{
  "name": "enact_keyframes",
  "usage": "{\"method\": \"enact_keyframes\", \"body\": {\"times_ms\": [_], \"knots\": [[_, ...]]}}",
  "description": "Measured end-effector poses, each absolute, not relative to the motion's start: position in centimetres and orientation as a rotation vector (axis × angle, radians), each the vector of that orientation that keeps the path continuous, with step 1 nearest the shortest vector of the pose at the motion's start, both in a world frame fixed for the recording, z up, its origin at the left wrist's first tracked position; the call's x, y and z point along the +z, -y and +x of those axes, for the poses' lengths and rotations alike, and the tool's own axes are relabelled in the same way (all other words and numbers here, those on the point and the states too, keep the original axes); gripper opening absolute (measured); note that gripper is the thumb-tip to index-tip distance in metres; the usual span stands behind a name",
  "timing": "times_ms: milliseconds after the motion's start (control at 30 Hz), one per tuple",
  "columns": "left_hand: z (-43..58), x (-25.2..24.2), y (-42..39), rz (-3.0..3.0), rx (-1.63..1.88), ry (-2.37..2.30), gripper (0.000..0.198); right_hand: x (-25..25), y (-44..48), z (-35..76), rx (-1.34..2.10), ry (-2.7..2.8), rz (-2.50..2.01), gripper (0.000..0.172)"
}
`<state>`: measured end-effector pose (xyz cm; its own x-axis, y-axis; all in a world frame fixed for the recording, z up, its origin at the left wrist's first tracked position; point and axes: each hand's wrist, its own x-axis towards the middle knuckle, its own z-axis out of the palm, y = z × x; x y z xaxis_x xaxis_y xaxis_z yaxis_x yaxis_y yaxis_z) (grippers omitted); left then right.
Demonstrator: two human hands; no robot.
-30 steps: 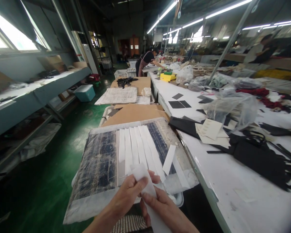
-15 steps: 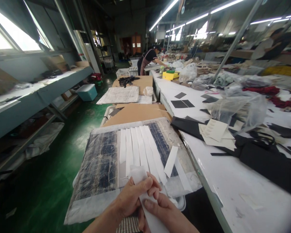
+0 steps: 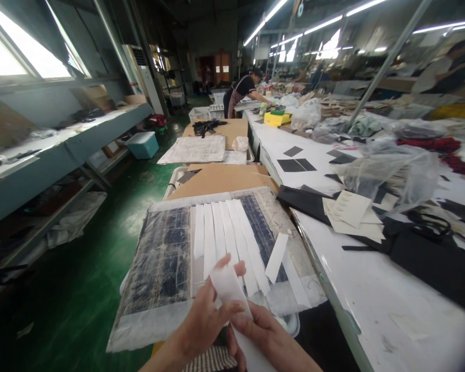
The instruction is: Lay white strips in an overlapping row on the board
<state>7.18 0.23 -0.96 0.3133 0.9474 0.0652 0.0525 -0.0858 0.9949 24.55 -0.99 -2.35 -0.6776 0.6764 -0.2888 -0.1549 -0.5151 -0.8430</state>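
A long white strip [image 3: 227,285] slants down between my hands, close in front of me. My left hand [image 3: 209,310] is wrapped round its upper part, with fingertips showing at the strip's top end. My right hand [image 3: 261,328] grips the strip lower down, thumb on top. Beyond them, several white strips [image 3: 219,227] lie side by side on a worn, dark blue patterned board [image 3: 163,258] with pale edges. A shorter white piece [image 3: 277,257] lies slanted at their right.
A long white table [image 3: 333,289] on the right holds black pieces, cream cards [image 3: 352,214] and clear plastic bags [image 3: 395,173]. Brown cardboard [image 3: 225,181] lies behind the board. A person [image 3: 240,95] bends over farther back. A blue bin [image 3: 142,145] stands at left.
My left hand's fingers have spread and moved up around the top of the strip. My right hand has stayed on the lower part. The whole view has shifted slightly.
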Motion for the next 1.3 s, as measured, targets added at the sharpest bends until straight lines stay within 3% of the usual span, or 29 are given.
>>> {"method": "enact_keyframes", "body": {"times_ms": [100,267,433,600,667,800,967,1067,1133,1200,1300], "knots": [[6.9,-1.2,0.3,1.269,0.874,-1.094,0.047,-2.8,1.0,24.6,2.246,1.174,-0.866,0.050],[5.5,-2.1,0.3,2.104,1.046,-0.759,0.046,-2.8,1.3,24.5,2.160,1.184,-0.864,0.039],[6.1,-2.3,0.9,1.308,0.923,-1.110,0.047,-3.2,1.7,24.4,2.258,1.174,-0.909,0.045],[5.5,-1.6,1.4,1.483,0.877,-0.940,0.033,-3.4,1.8,24.2,2.127,1.181,-0.891,0.036],[5.7,-1.5,1.6,1.369,0.927,-0.966,0.037,-3.5,1.8,24.0,2.088,1.210,-0.896,0.031],[6.8,-1.1,1.5,0.893,0.978,-1.069,0.042,-3.1,2.1,23.6,2.222,1.215,-0.872,0.036],[4.6,-0.1,-1.5,0.592,1.269,-1.112,0.035,-2.4,2.8,23.8,2.275,1.216,-0.903,0.036],[1.1,-0.5,-3.7,0.397,1.629,-1.101,0.018,-2.5,3.5,24.0,2.322,1.161,-0.961,0.035],[-0.9,-1.4,-4.1,0.235,1.797,-1.097,0.021,-2.7,3.8,24.2,2.307,1.078,-0.968,0.035],[-1.6,-2.5,-3.3,0.184,1.681,-1.160,0.023,-2.7,3.8,24.3,2.253,1.015,-0.952,0.035],[0.2,-3.7,-0.2,0.295,1.138,-1.157,0.034,-2.3,3.3,24.2,2.159,1.017,-0.941,0.035]]}}
